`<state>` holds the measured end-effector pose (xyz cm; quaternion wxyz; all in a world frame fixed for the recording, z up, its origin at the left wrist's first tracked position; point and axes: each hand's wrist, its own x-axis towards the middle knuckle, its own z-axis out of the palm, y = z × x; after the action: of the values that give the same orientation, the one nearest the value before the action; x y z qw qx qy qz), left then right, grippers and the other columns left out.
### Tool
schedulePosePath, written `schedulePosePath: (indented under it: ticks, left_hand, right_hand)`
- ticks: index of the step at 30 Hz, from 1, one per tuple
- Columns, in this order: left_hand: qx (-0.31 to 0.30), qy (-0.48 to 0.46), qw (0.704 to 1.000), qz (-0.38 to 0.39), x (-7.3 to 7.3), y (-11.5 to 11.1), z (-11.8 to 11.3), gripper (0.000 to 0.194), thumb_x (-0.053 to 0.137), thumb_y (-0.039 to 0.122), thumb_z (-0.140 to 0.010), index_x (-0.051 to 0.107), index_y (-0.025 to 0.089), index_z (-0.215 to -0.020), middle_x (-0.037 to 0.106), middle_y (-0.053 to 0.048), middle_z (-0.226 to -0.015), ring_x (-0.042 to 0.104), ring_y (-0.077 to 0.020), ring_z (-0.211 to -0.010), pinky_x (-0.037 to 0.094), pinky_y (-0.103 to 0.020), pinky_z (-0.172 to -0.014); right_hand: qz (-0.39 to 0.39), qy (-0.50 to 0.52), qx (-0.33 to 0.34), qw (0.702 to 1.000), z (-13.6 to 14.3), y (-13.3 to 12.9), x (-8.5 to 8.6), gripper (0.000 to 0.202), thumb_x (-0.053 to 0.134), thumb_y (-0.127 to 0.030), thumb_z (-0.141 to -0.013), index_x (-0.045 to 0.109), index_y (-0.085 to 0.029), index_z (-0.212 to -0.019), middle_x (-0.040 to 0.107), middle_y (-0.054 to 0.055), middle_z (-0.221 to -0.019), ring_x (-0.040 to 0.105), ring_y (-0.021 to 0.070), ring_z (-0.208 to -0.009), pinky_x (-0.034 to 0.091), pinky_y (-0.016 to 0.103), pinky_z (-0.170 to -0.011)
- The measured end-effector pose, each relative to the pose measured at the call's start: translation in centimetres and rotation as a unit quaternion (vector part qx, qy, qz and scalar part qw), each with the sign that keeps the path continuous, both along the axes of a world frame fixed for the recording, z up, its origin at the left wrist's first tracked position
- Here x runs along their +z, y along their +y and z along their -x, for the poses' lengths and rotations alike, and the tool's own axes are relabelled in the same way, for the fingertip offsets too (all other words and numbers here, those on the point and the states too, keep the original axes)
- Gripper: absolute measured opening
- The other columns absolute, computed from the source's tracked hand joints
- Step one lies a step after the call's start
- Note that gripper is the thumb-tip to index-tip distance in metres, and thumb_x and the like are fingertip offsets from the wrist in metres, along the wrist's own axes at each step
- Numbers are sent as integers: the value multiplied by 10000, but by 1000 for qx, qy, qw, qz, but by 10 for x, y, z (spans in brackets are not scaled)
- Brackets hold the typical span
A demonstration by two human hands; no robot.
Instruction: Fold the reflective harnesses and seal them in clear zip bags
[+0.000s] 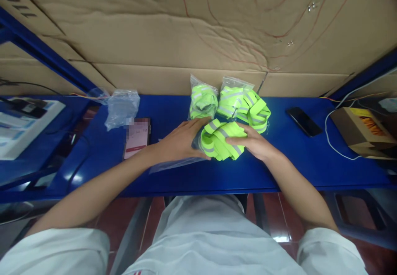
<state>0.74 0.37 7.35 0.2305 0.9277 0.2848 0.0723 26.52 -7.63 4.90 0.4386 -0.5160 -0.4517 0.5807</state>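
Observation:
A folded bundle of neon-yellow reflective strap with grey stripes is between my two hands, just above the blue table. My right hand grips its right side, thumb across the front. On the left, my left hand curves around a clear plastic bag whose mouth lies against the bundle; the bag trails left under the wrist. How far the bundle sits inside the bag I cannot tell. Behind stand two clear zip bags, a left bag and a right bag, with similar straps. Another loose strap bundle lies beside them.
An empty clear bag and a phone with a lit screen lie to the left. To the right are a dark phone, a white cable and an open cardboard box. A cardboard wall rises behind the blue table.

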Motion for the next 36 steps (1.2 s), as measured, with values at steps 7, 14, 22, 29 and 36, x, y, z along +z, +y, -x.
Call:
schedulePosePath:
  ticks: [7, 14, 22, 29, 36]
  left_hand:
    - [-52, -76, 990, 106, -29, -9, -6, 985, 798, 526, -864, 301, 208, -1652, 465, -178, -1596, 483, -361, -1481, 429, -507, -1246]
    - [-67, -52, 993, 87, -43, -10, 10, 1478, 893, 617, -746, -206, 289, -1679, -22, -218, -1778, 160, -418, -1646, 319, -569, -1310]
    - [-8, 55, 998, -35, -57, -13, 12, 1328, 819, 740, -751, 104, 134, -1691, 356, -278, -1672, 371, -417, -1568, 237, -613, -1314]
    - [52, 42, 992, -105, -65, -29, -15, 1116, 791, 715, -800, 362, 22, -1561, 567, -294, -1466, 573, -416, -1370, 415, -545, -1176]
    - [75, 49, 978, -188, -48, -36, -31, 945, 744, 517, -926, 315, 7, -1596, 459, -311, -1587, 467, -434, -1461, 302, -610, -1226]
  right_hand:
    - [16, -63, 2, 998, 3, 3, -5, 646, 940, -514, -702, 732, -232, -1245, 743, 63, -1302, 637, 357, -1304, 481, 502, -1135]
    - [15, -104, -22, 994, 0, 4, -11, 660, 961, -505, -686, 743, -250, -1253, 698, 76, -1390, 521, 414, -1443, 406, 546, -1216]
    - [29, -160, -17, 987, 6, 9, -22, 754, 939, -567, -686, 712, -212, -1311, 640, 120, -1474, 507, 392, -1460, 352, 545, -1257]
    - [-32, -95, -1, 995, 18, 7, -31, 523, 866, -546, -767, 709, -195, -1121, 758, 80, -1132, 694, 323, -1104, 550, 454, -968]
    - [-26, 40, -84, 995, 29, 3, -28, 570, 922, -509, -724, 703, -229, -1169, 761, 71, -1202, 688, 310, -1196, 548, 452, -1057]
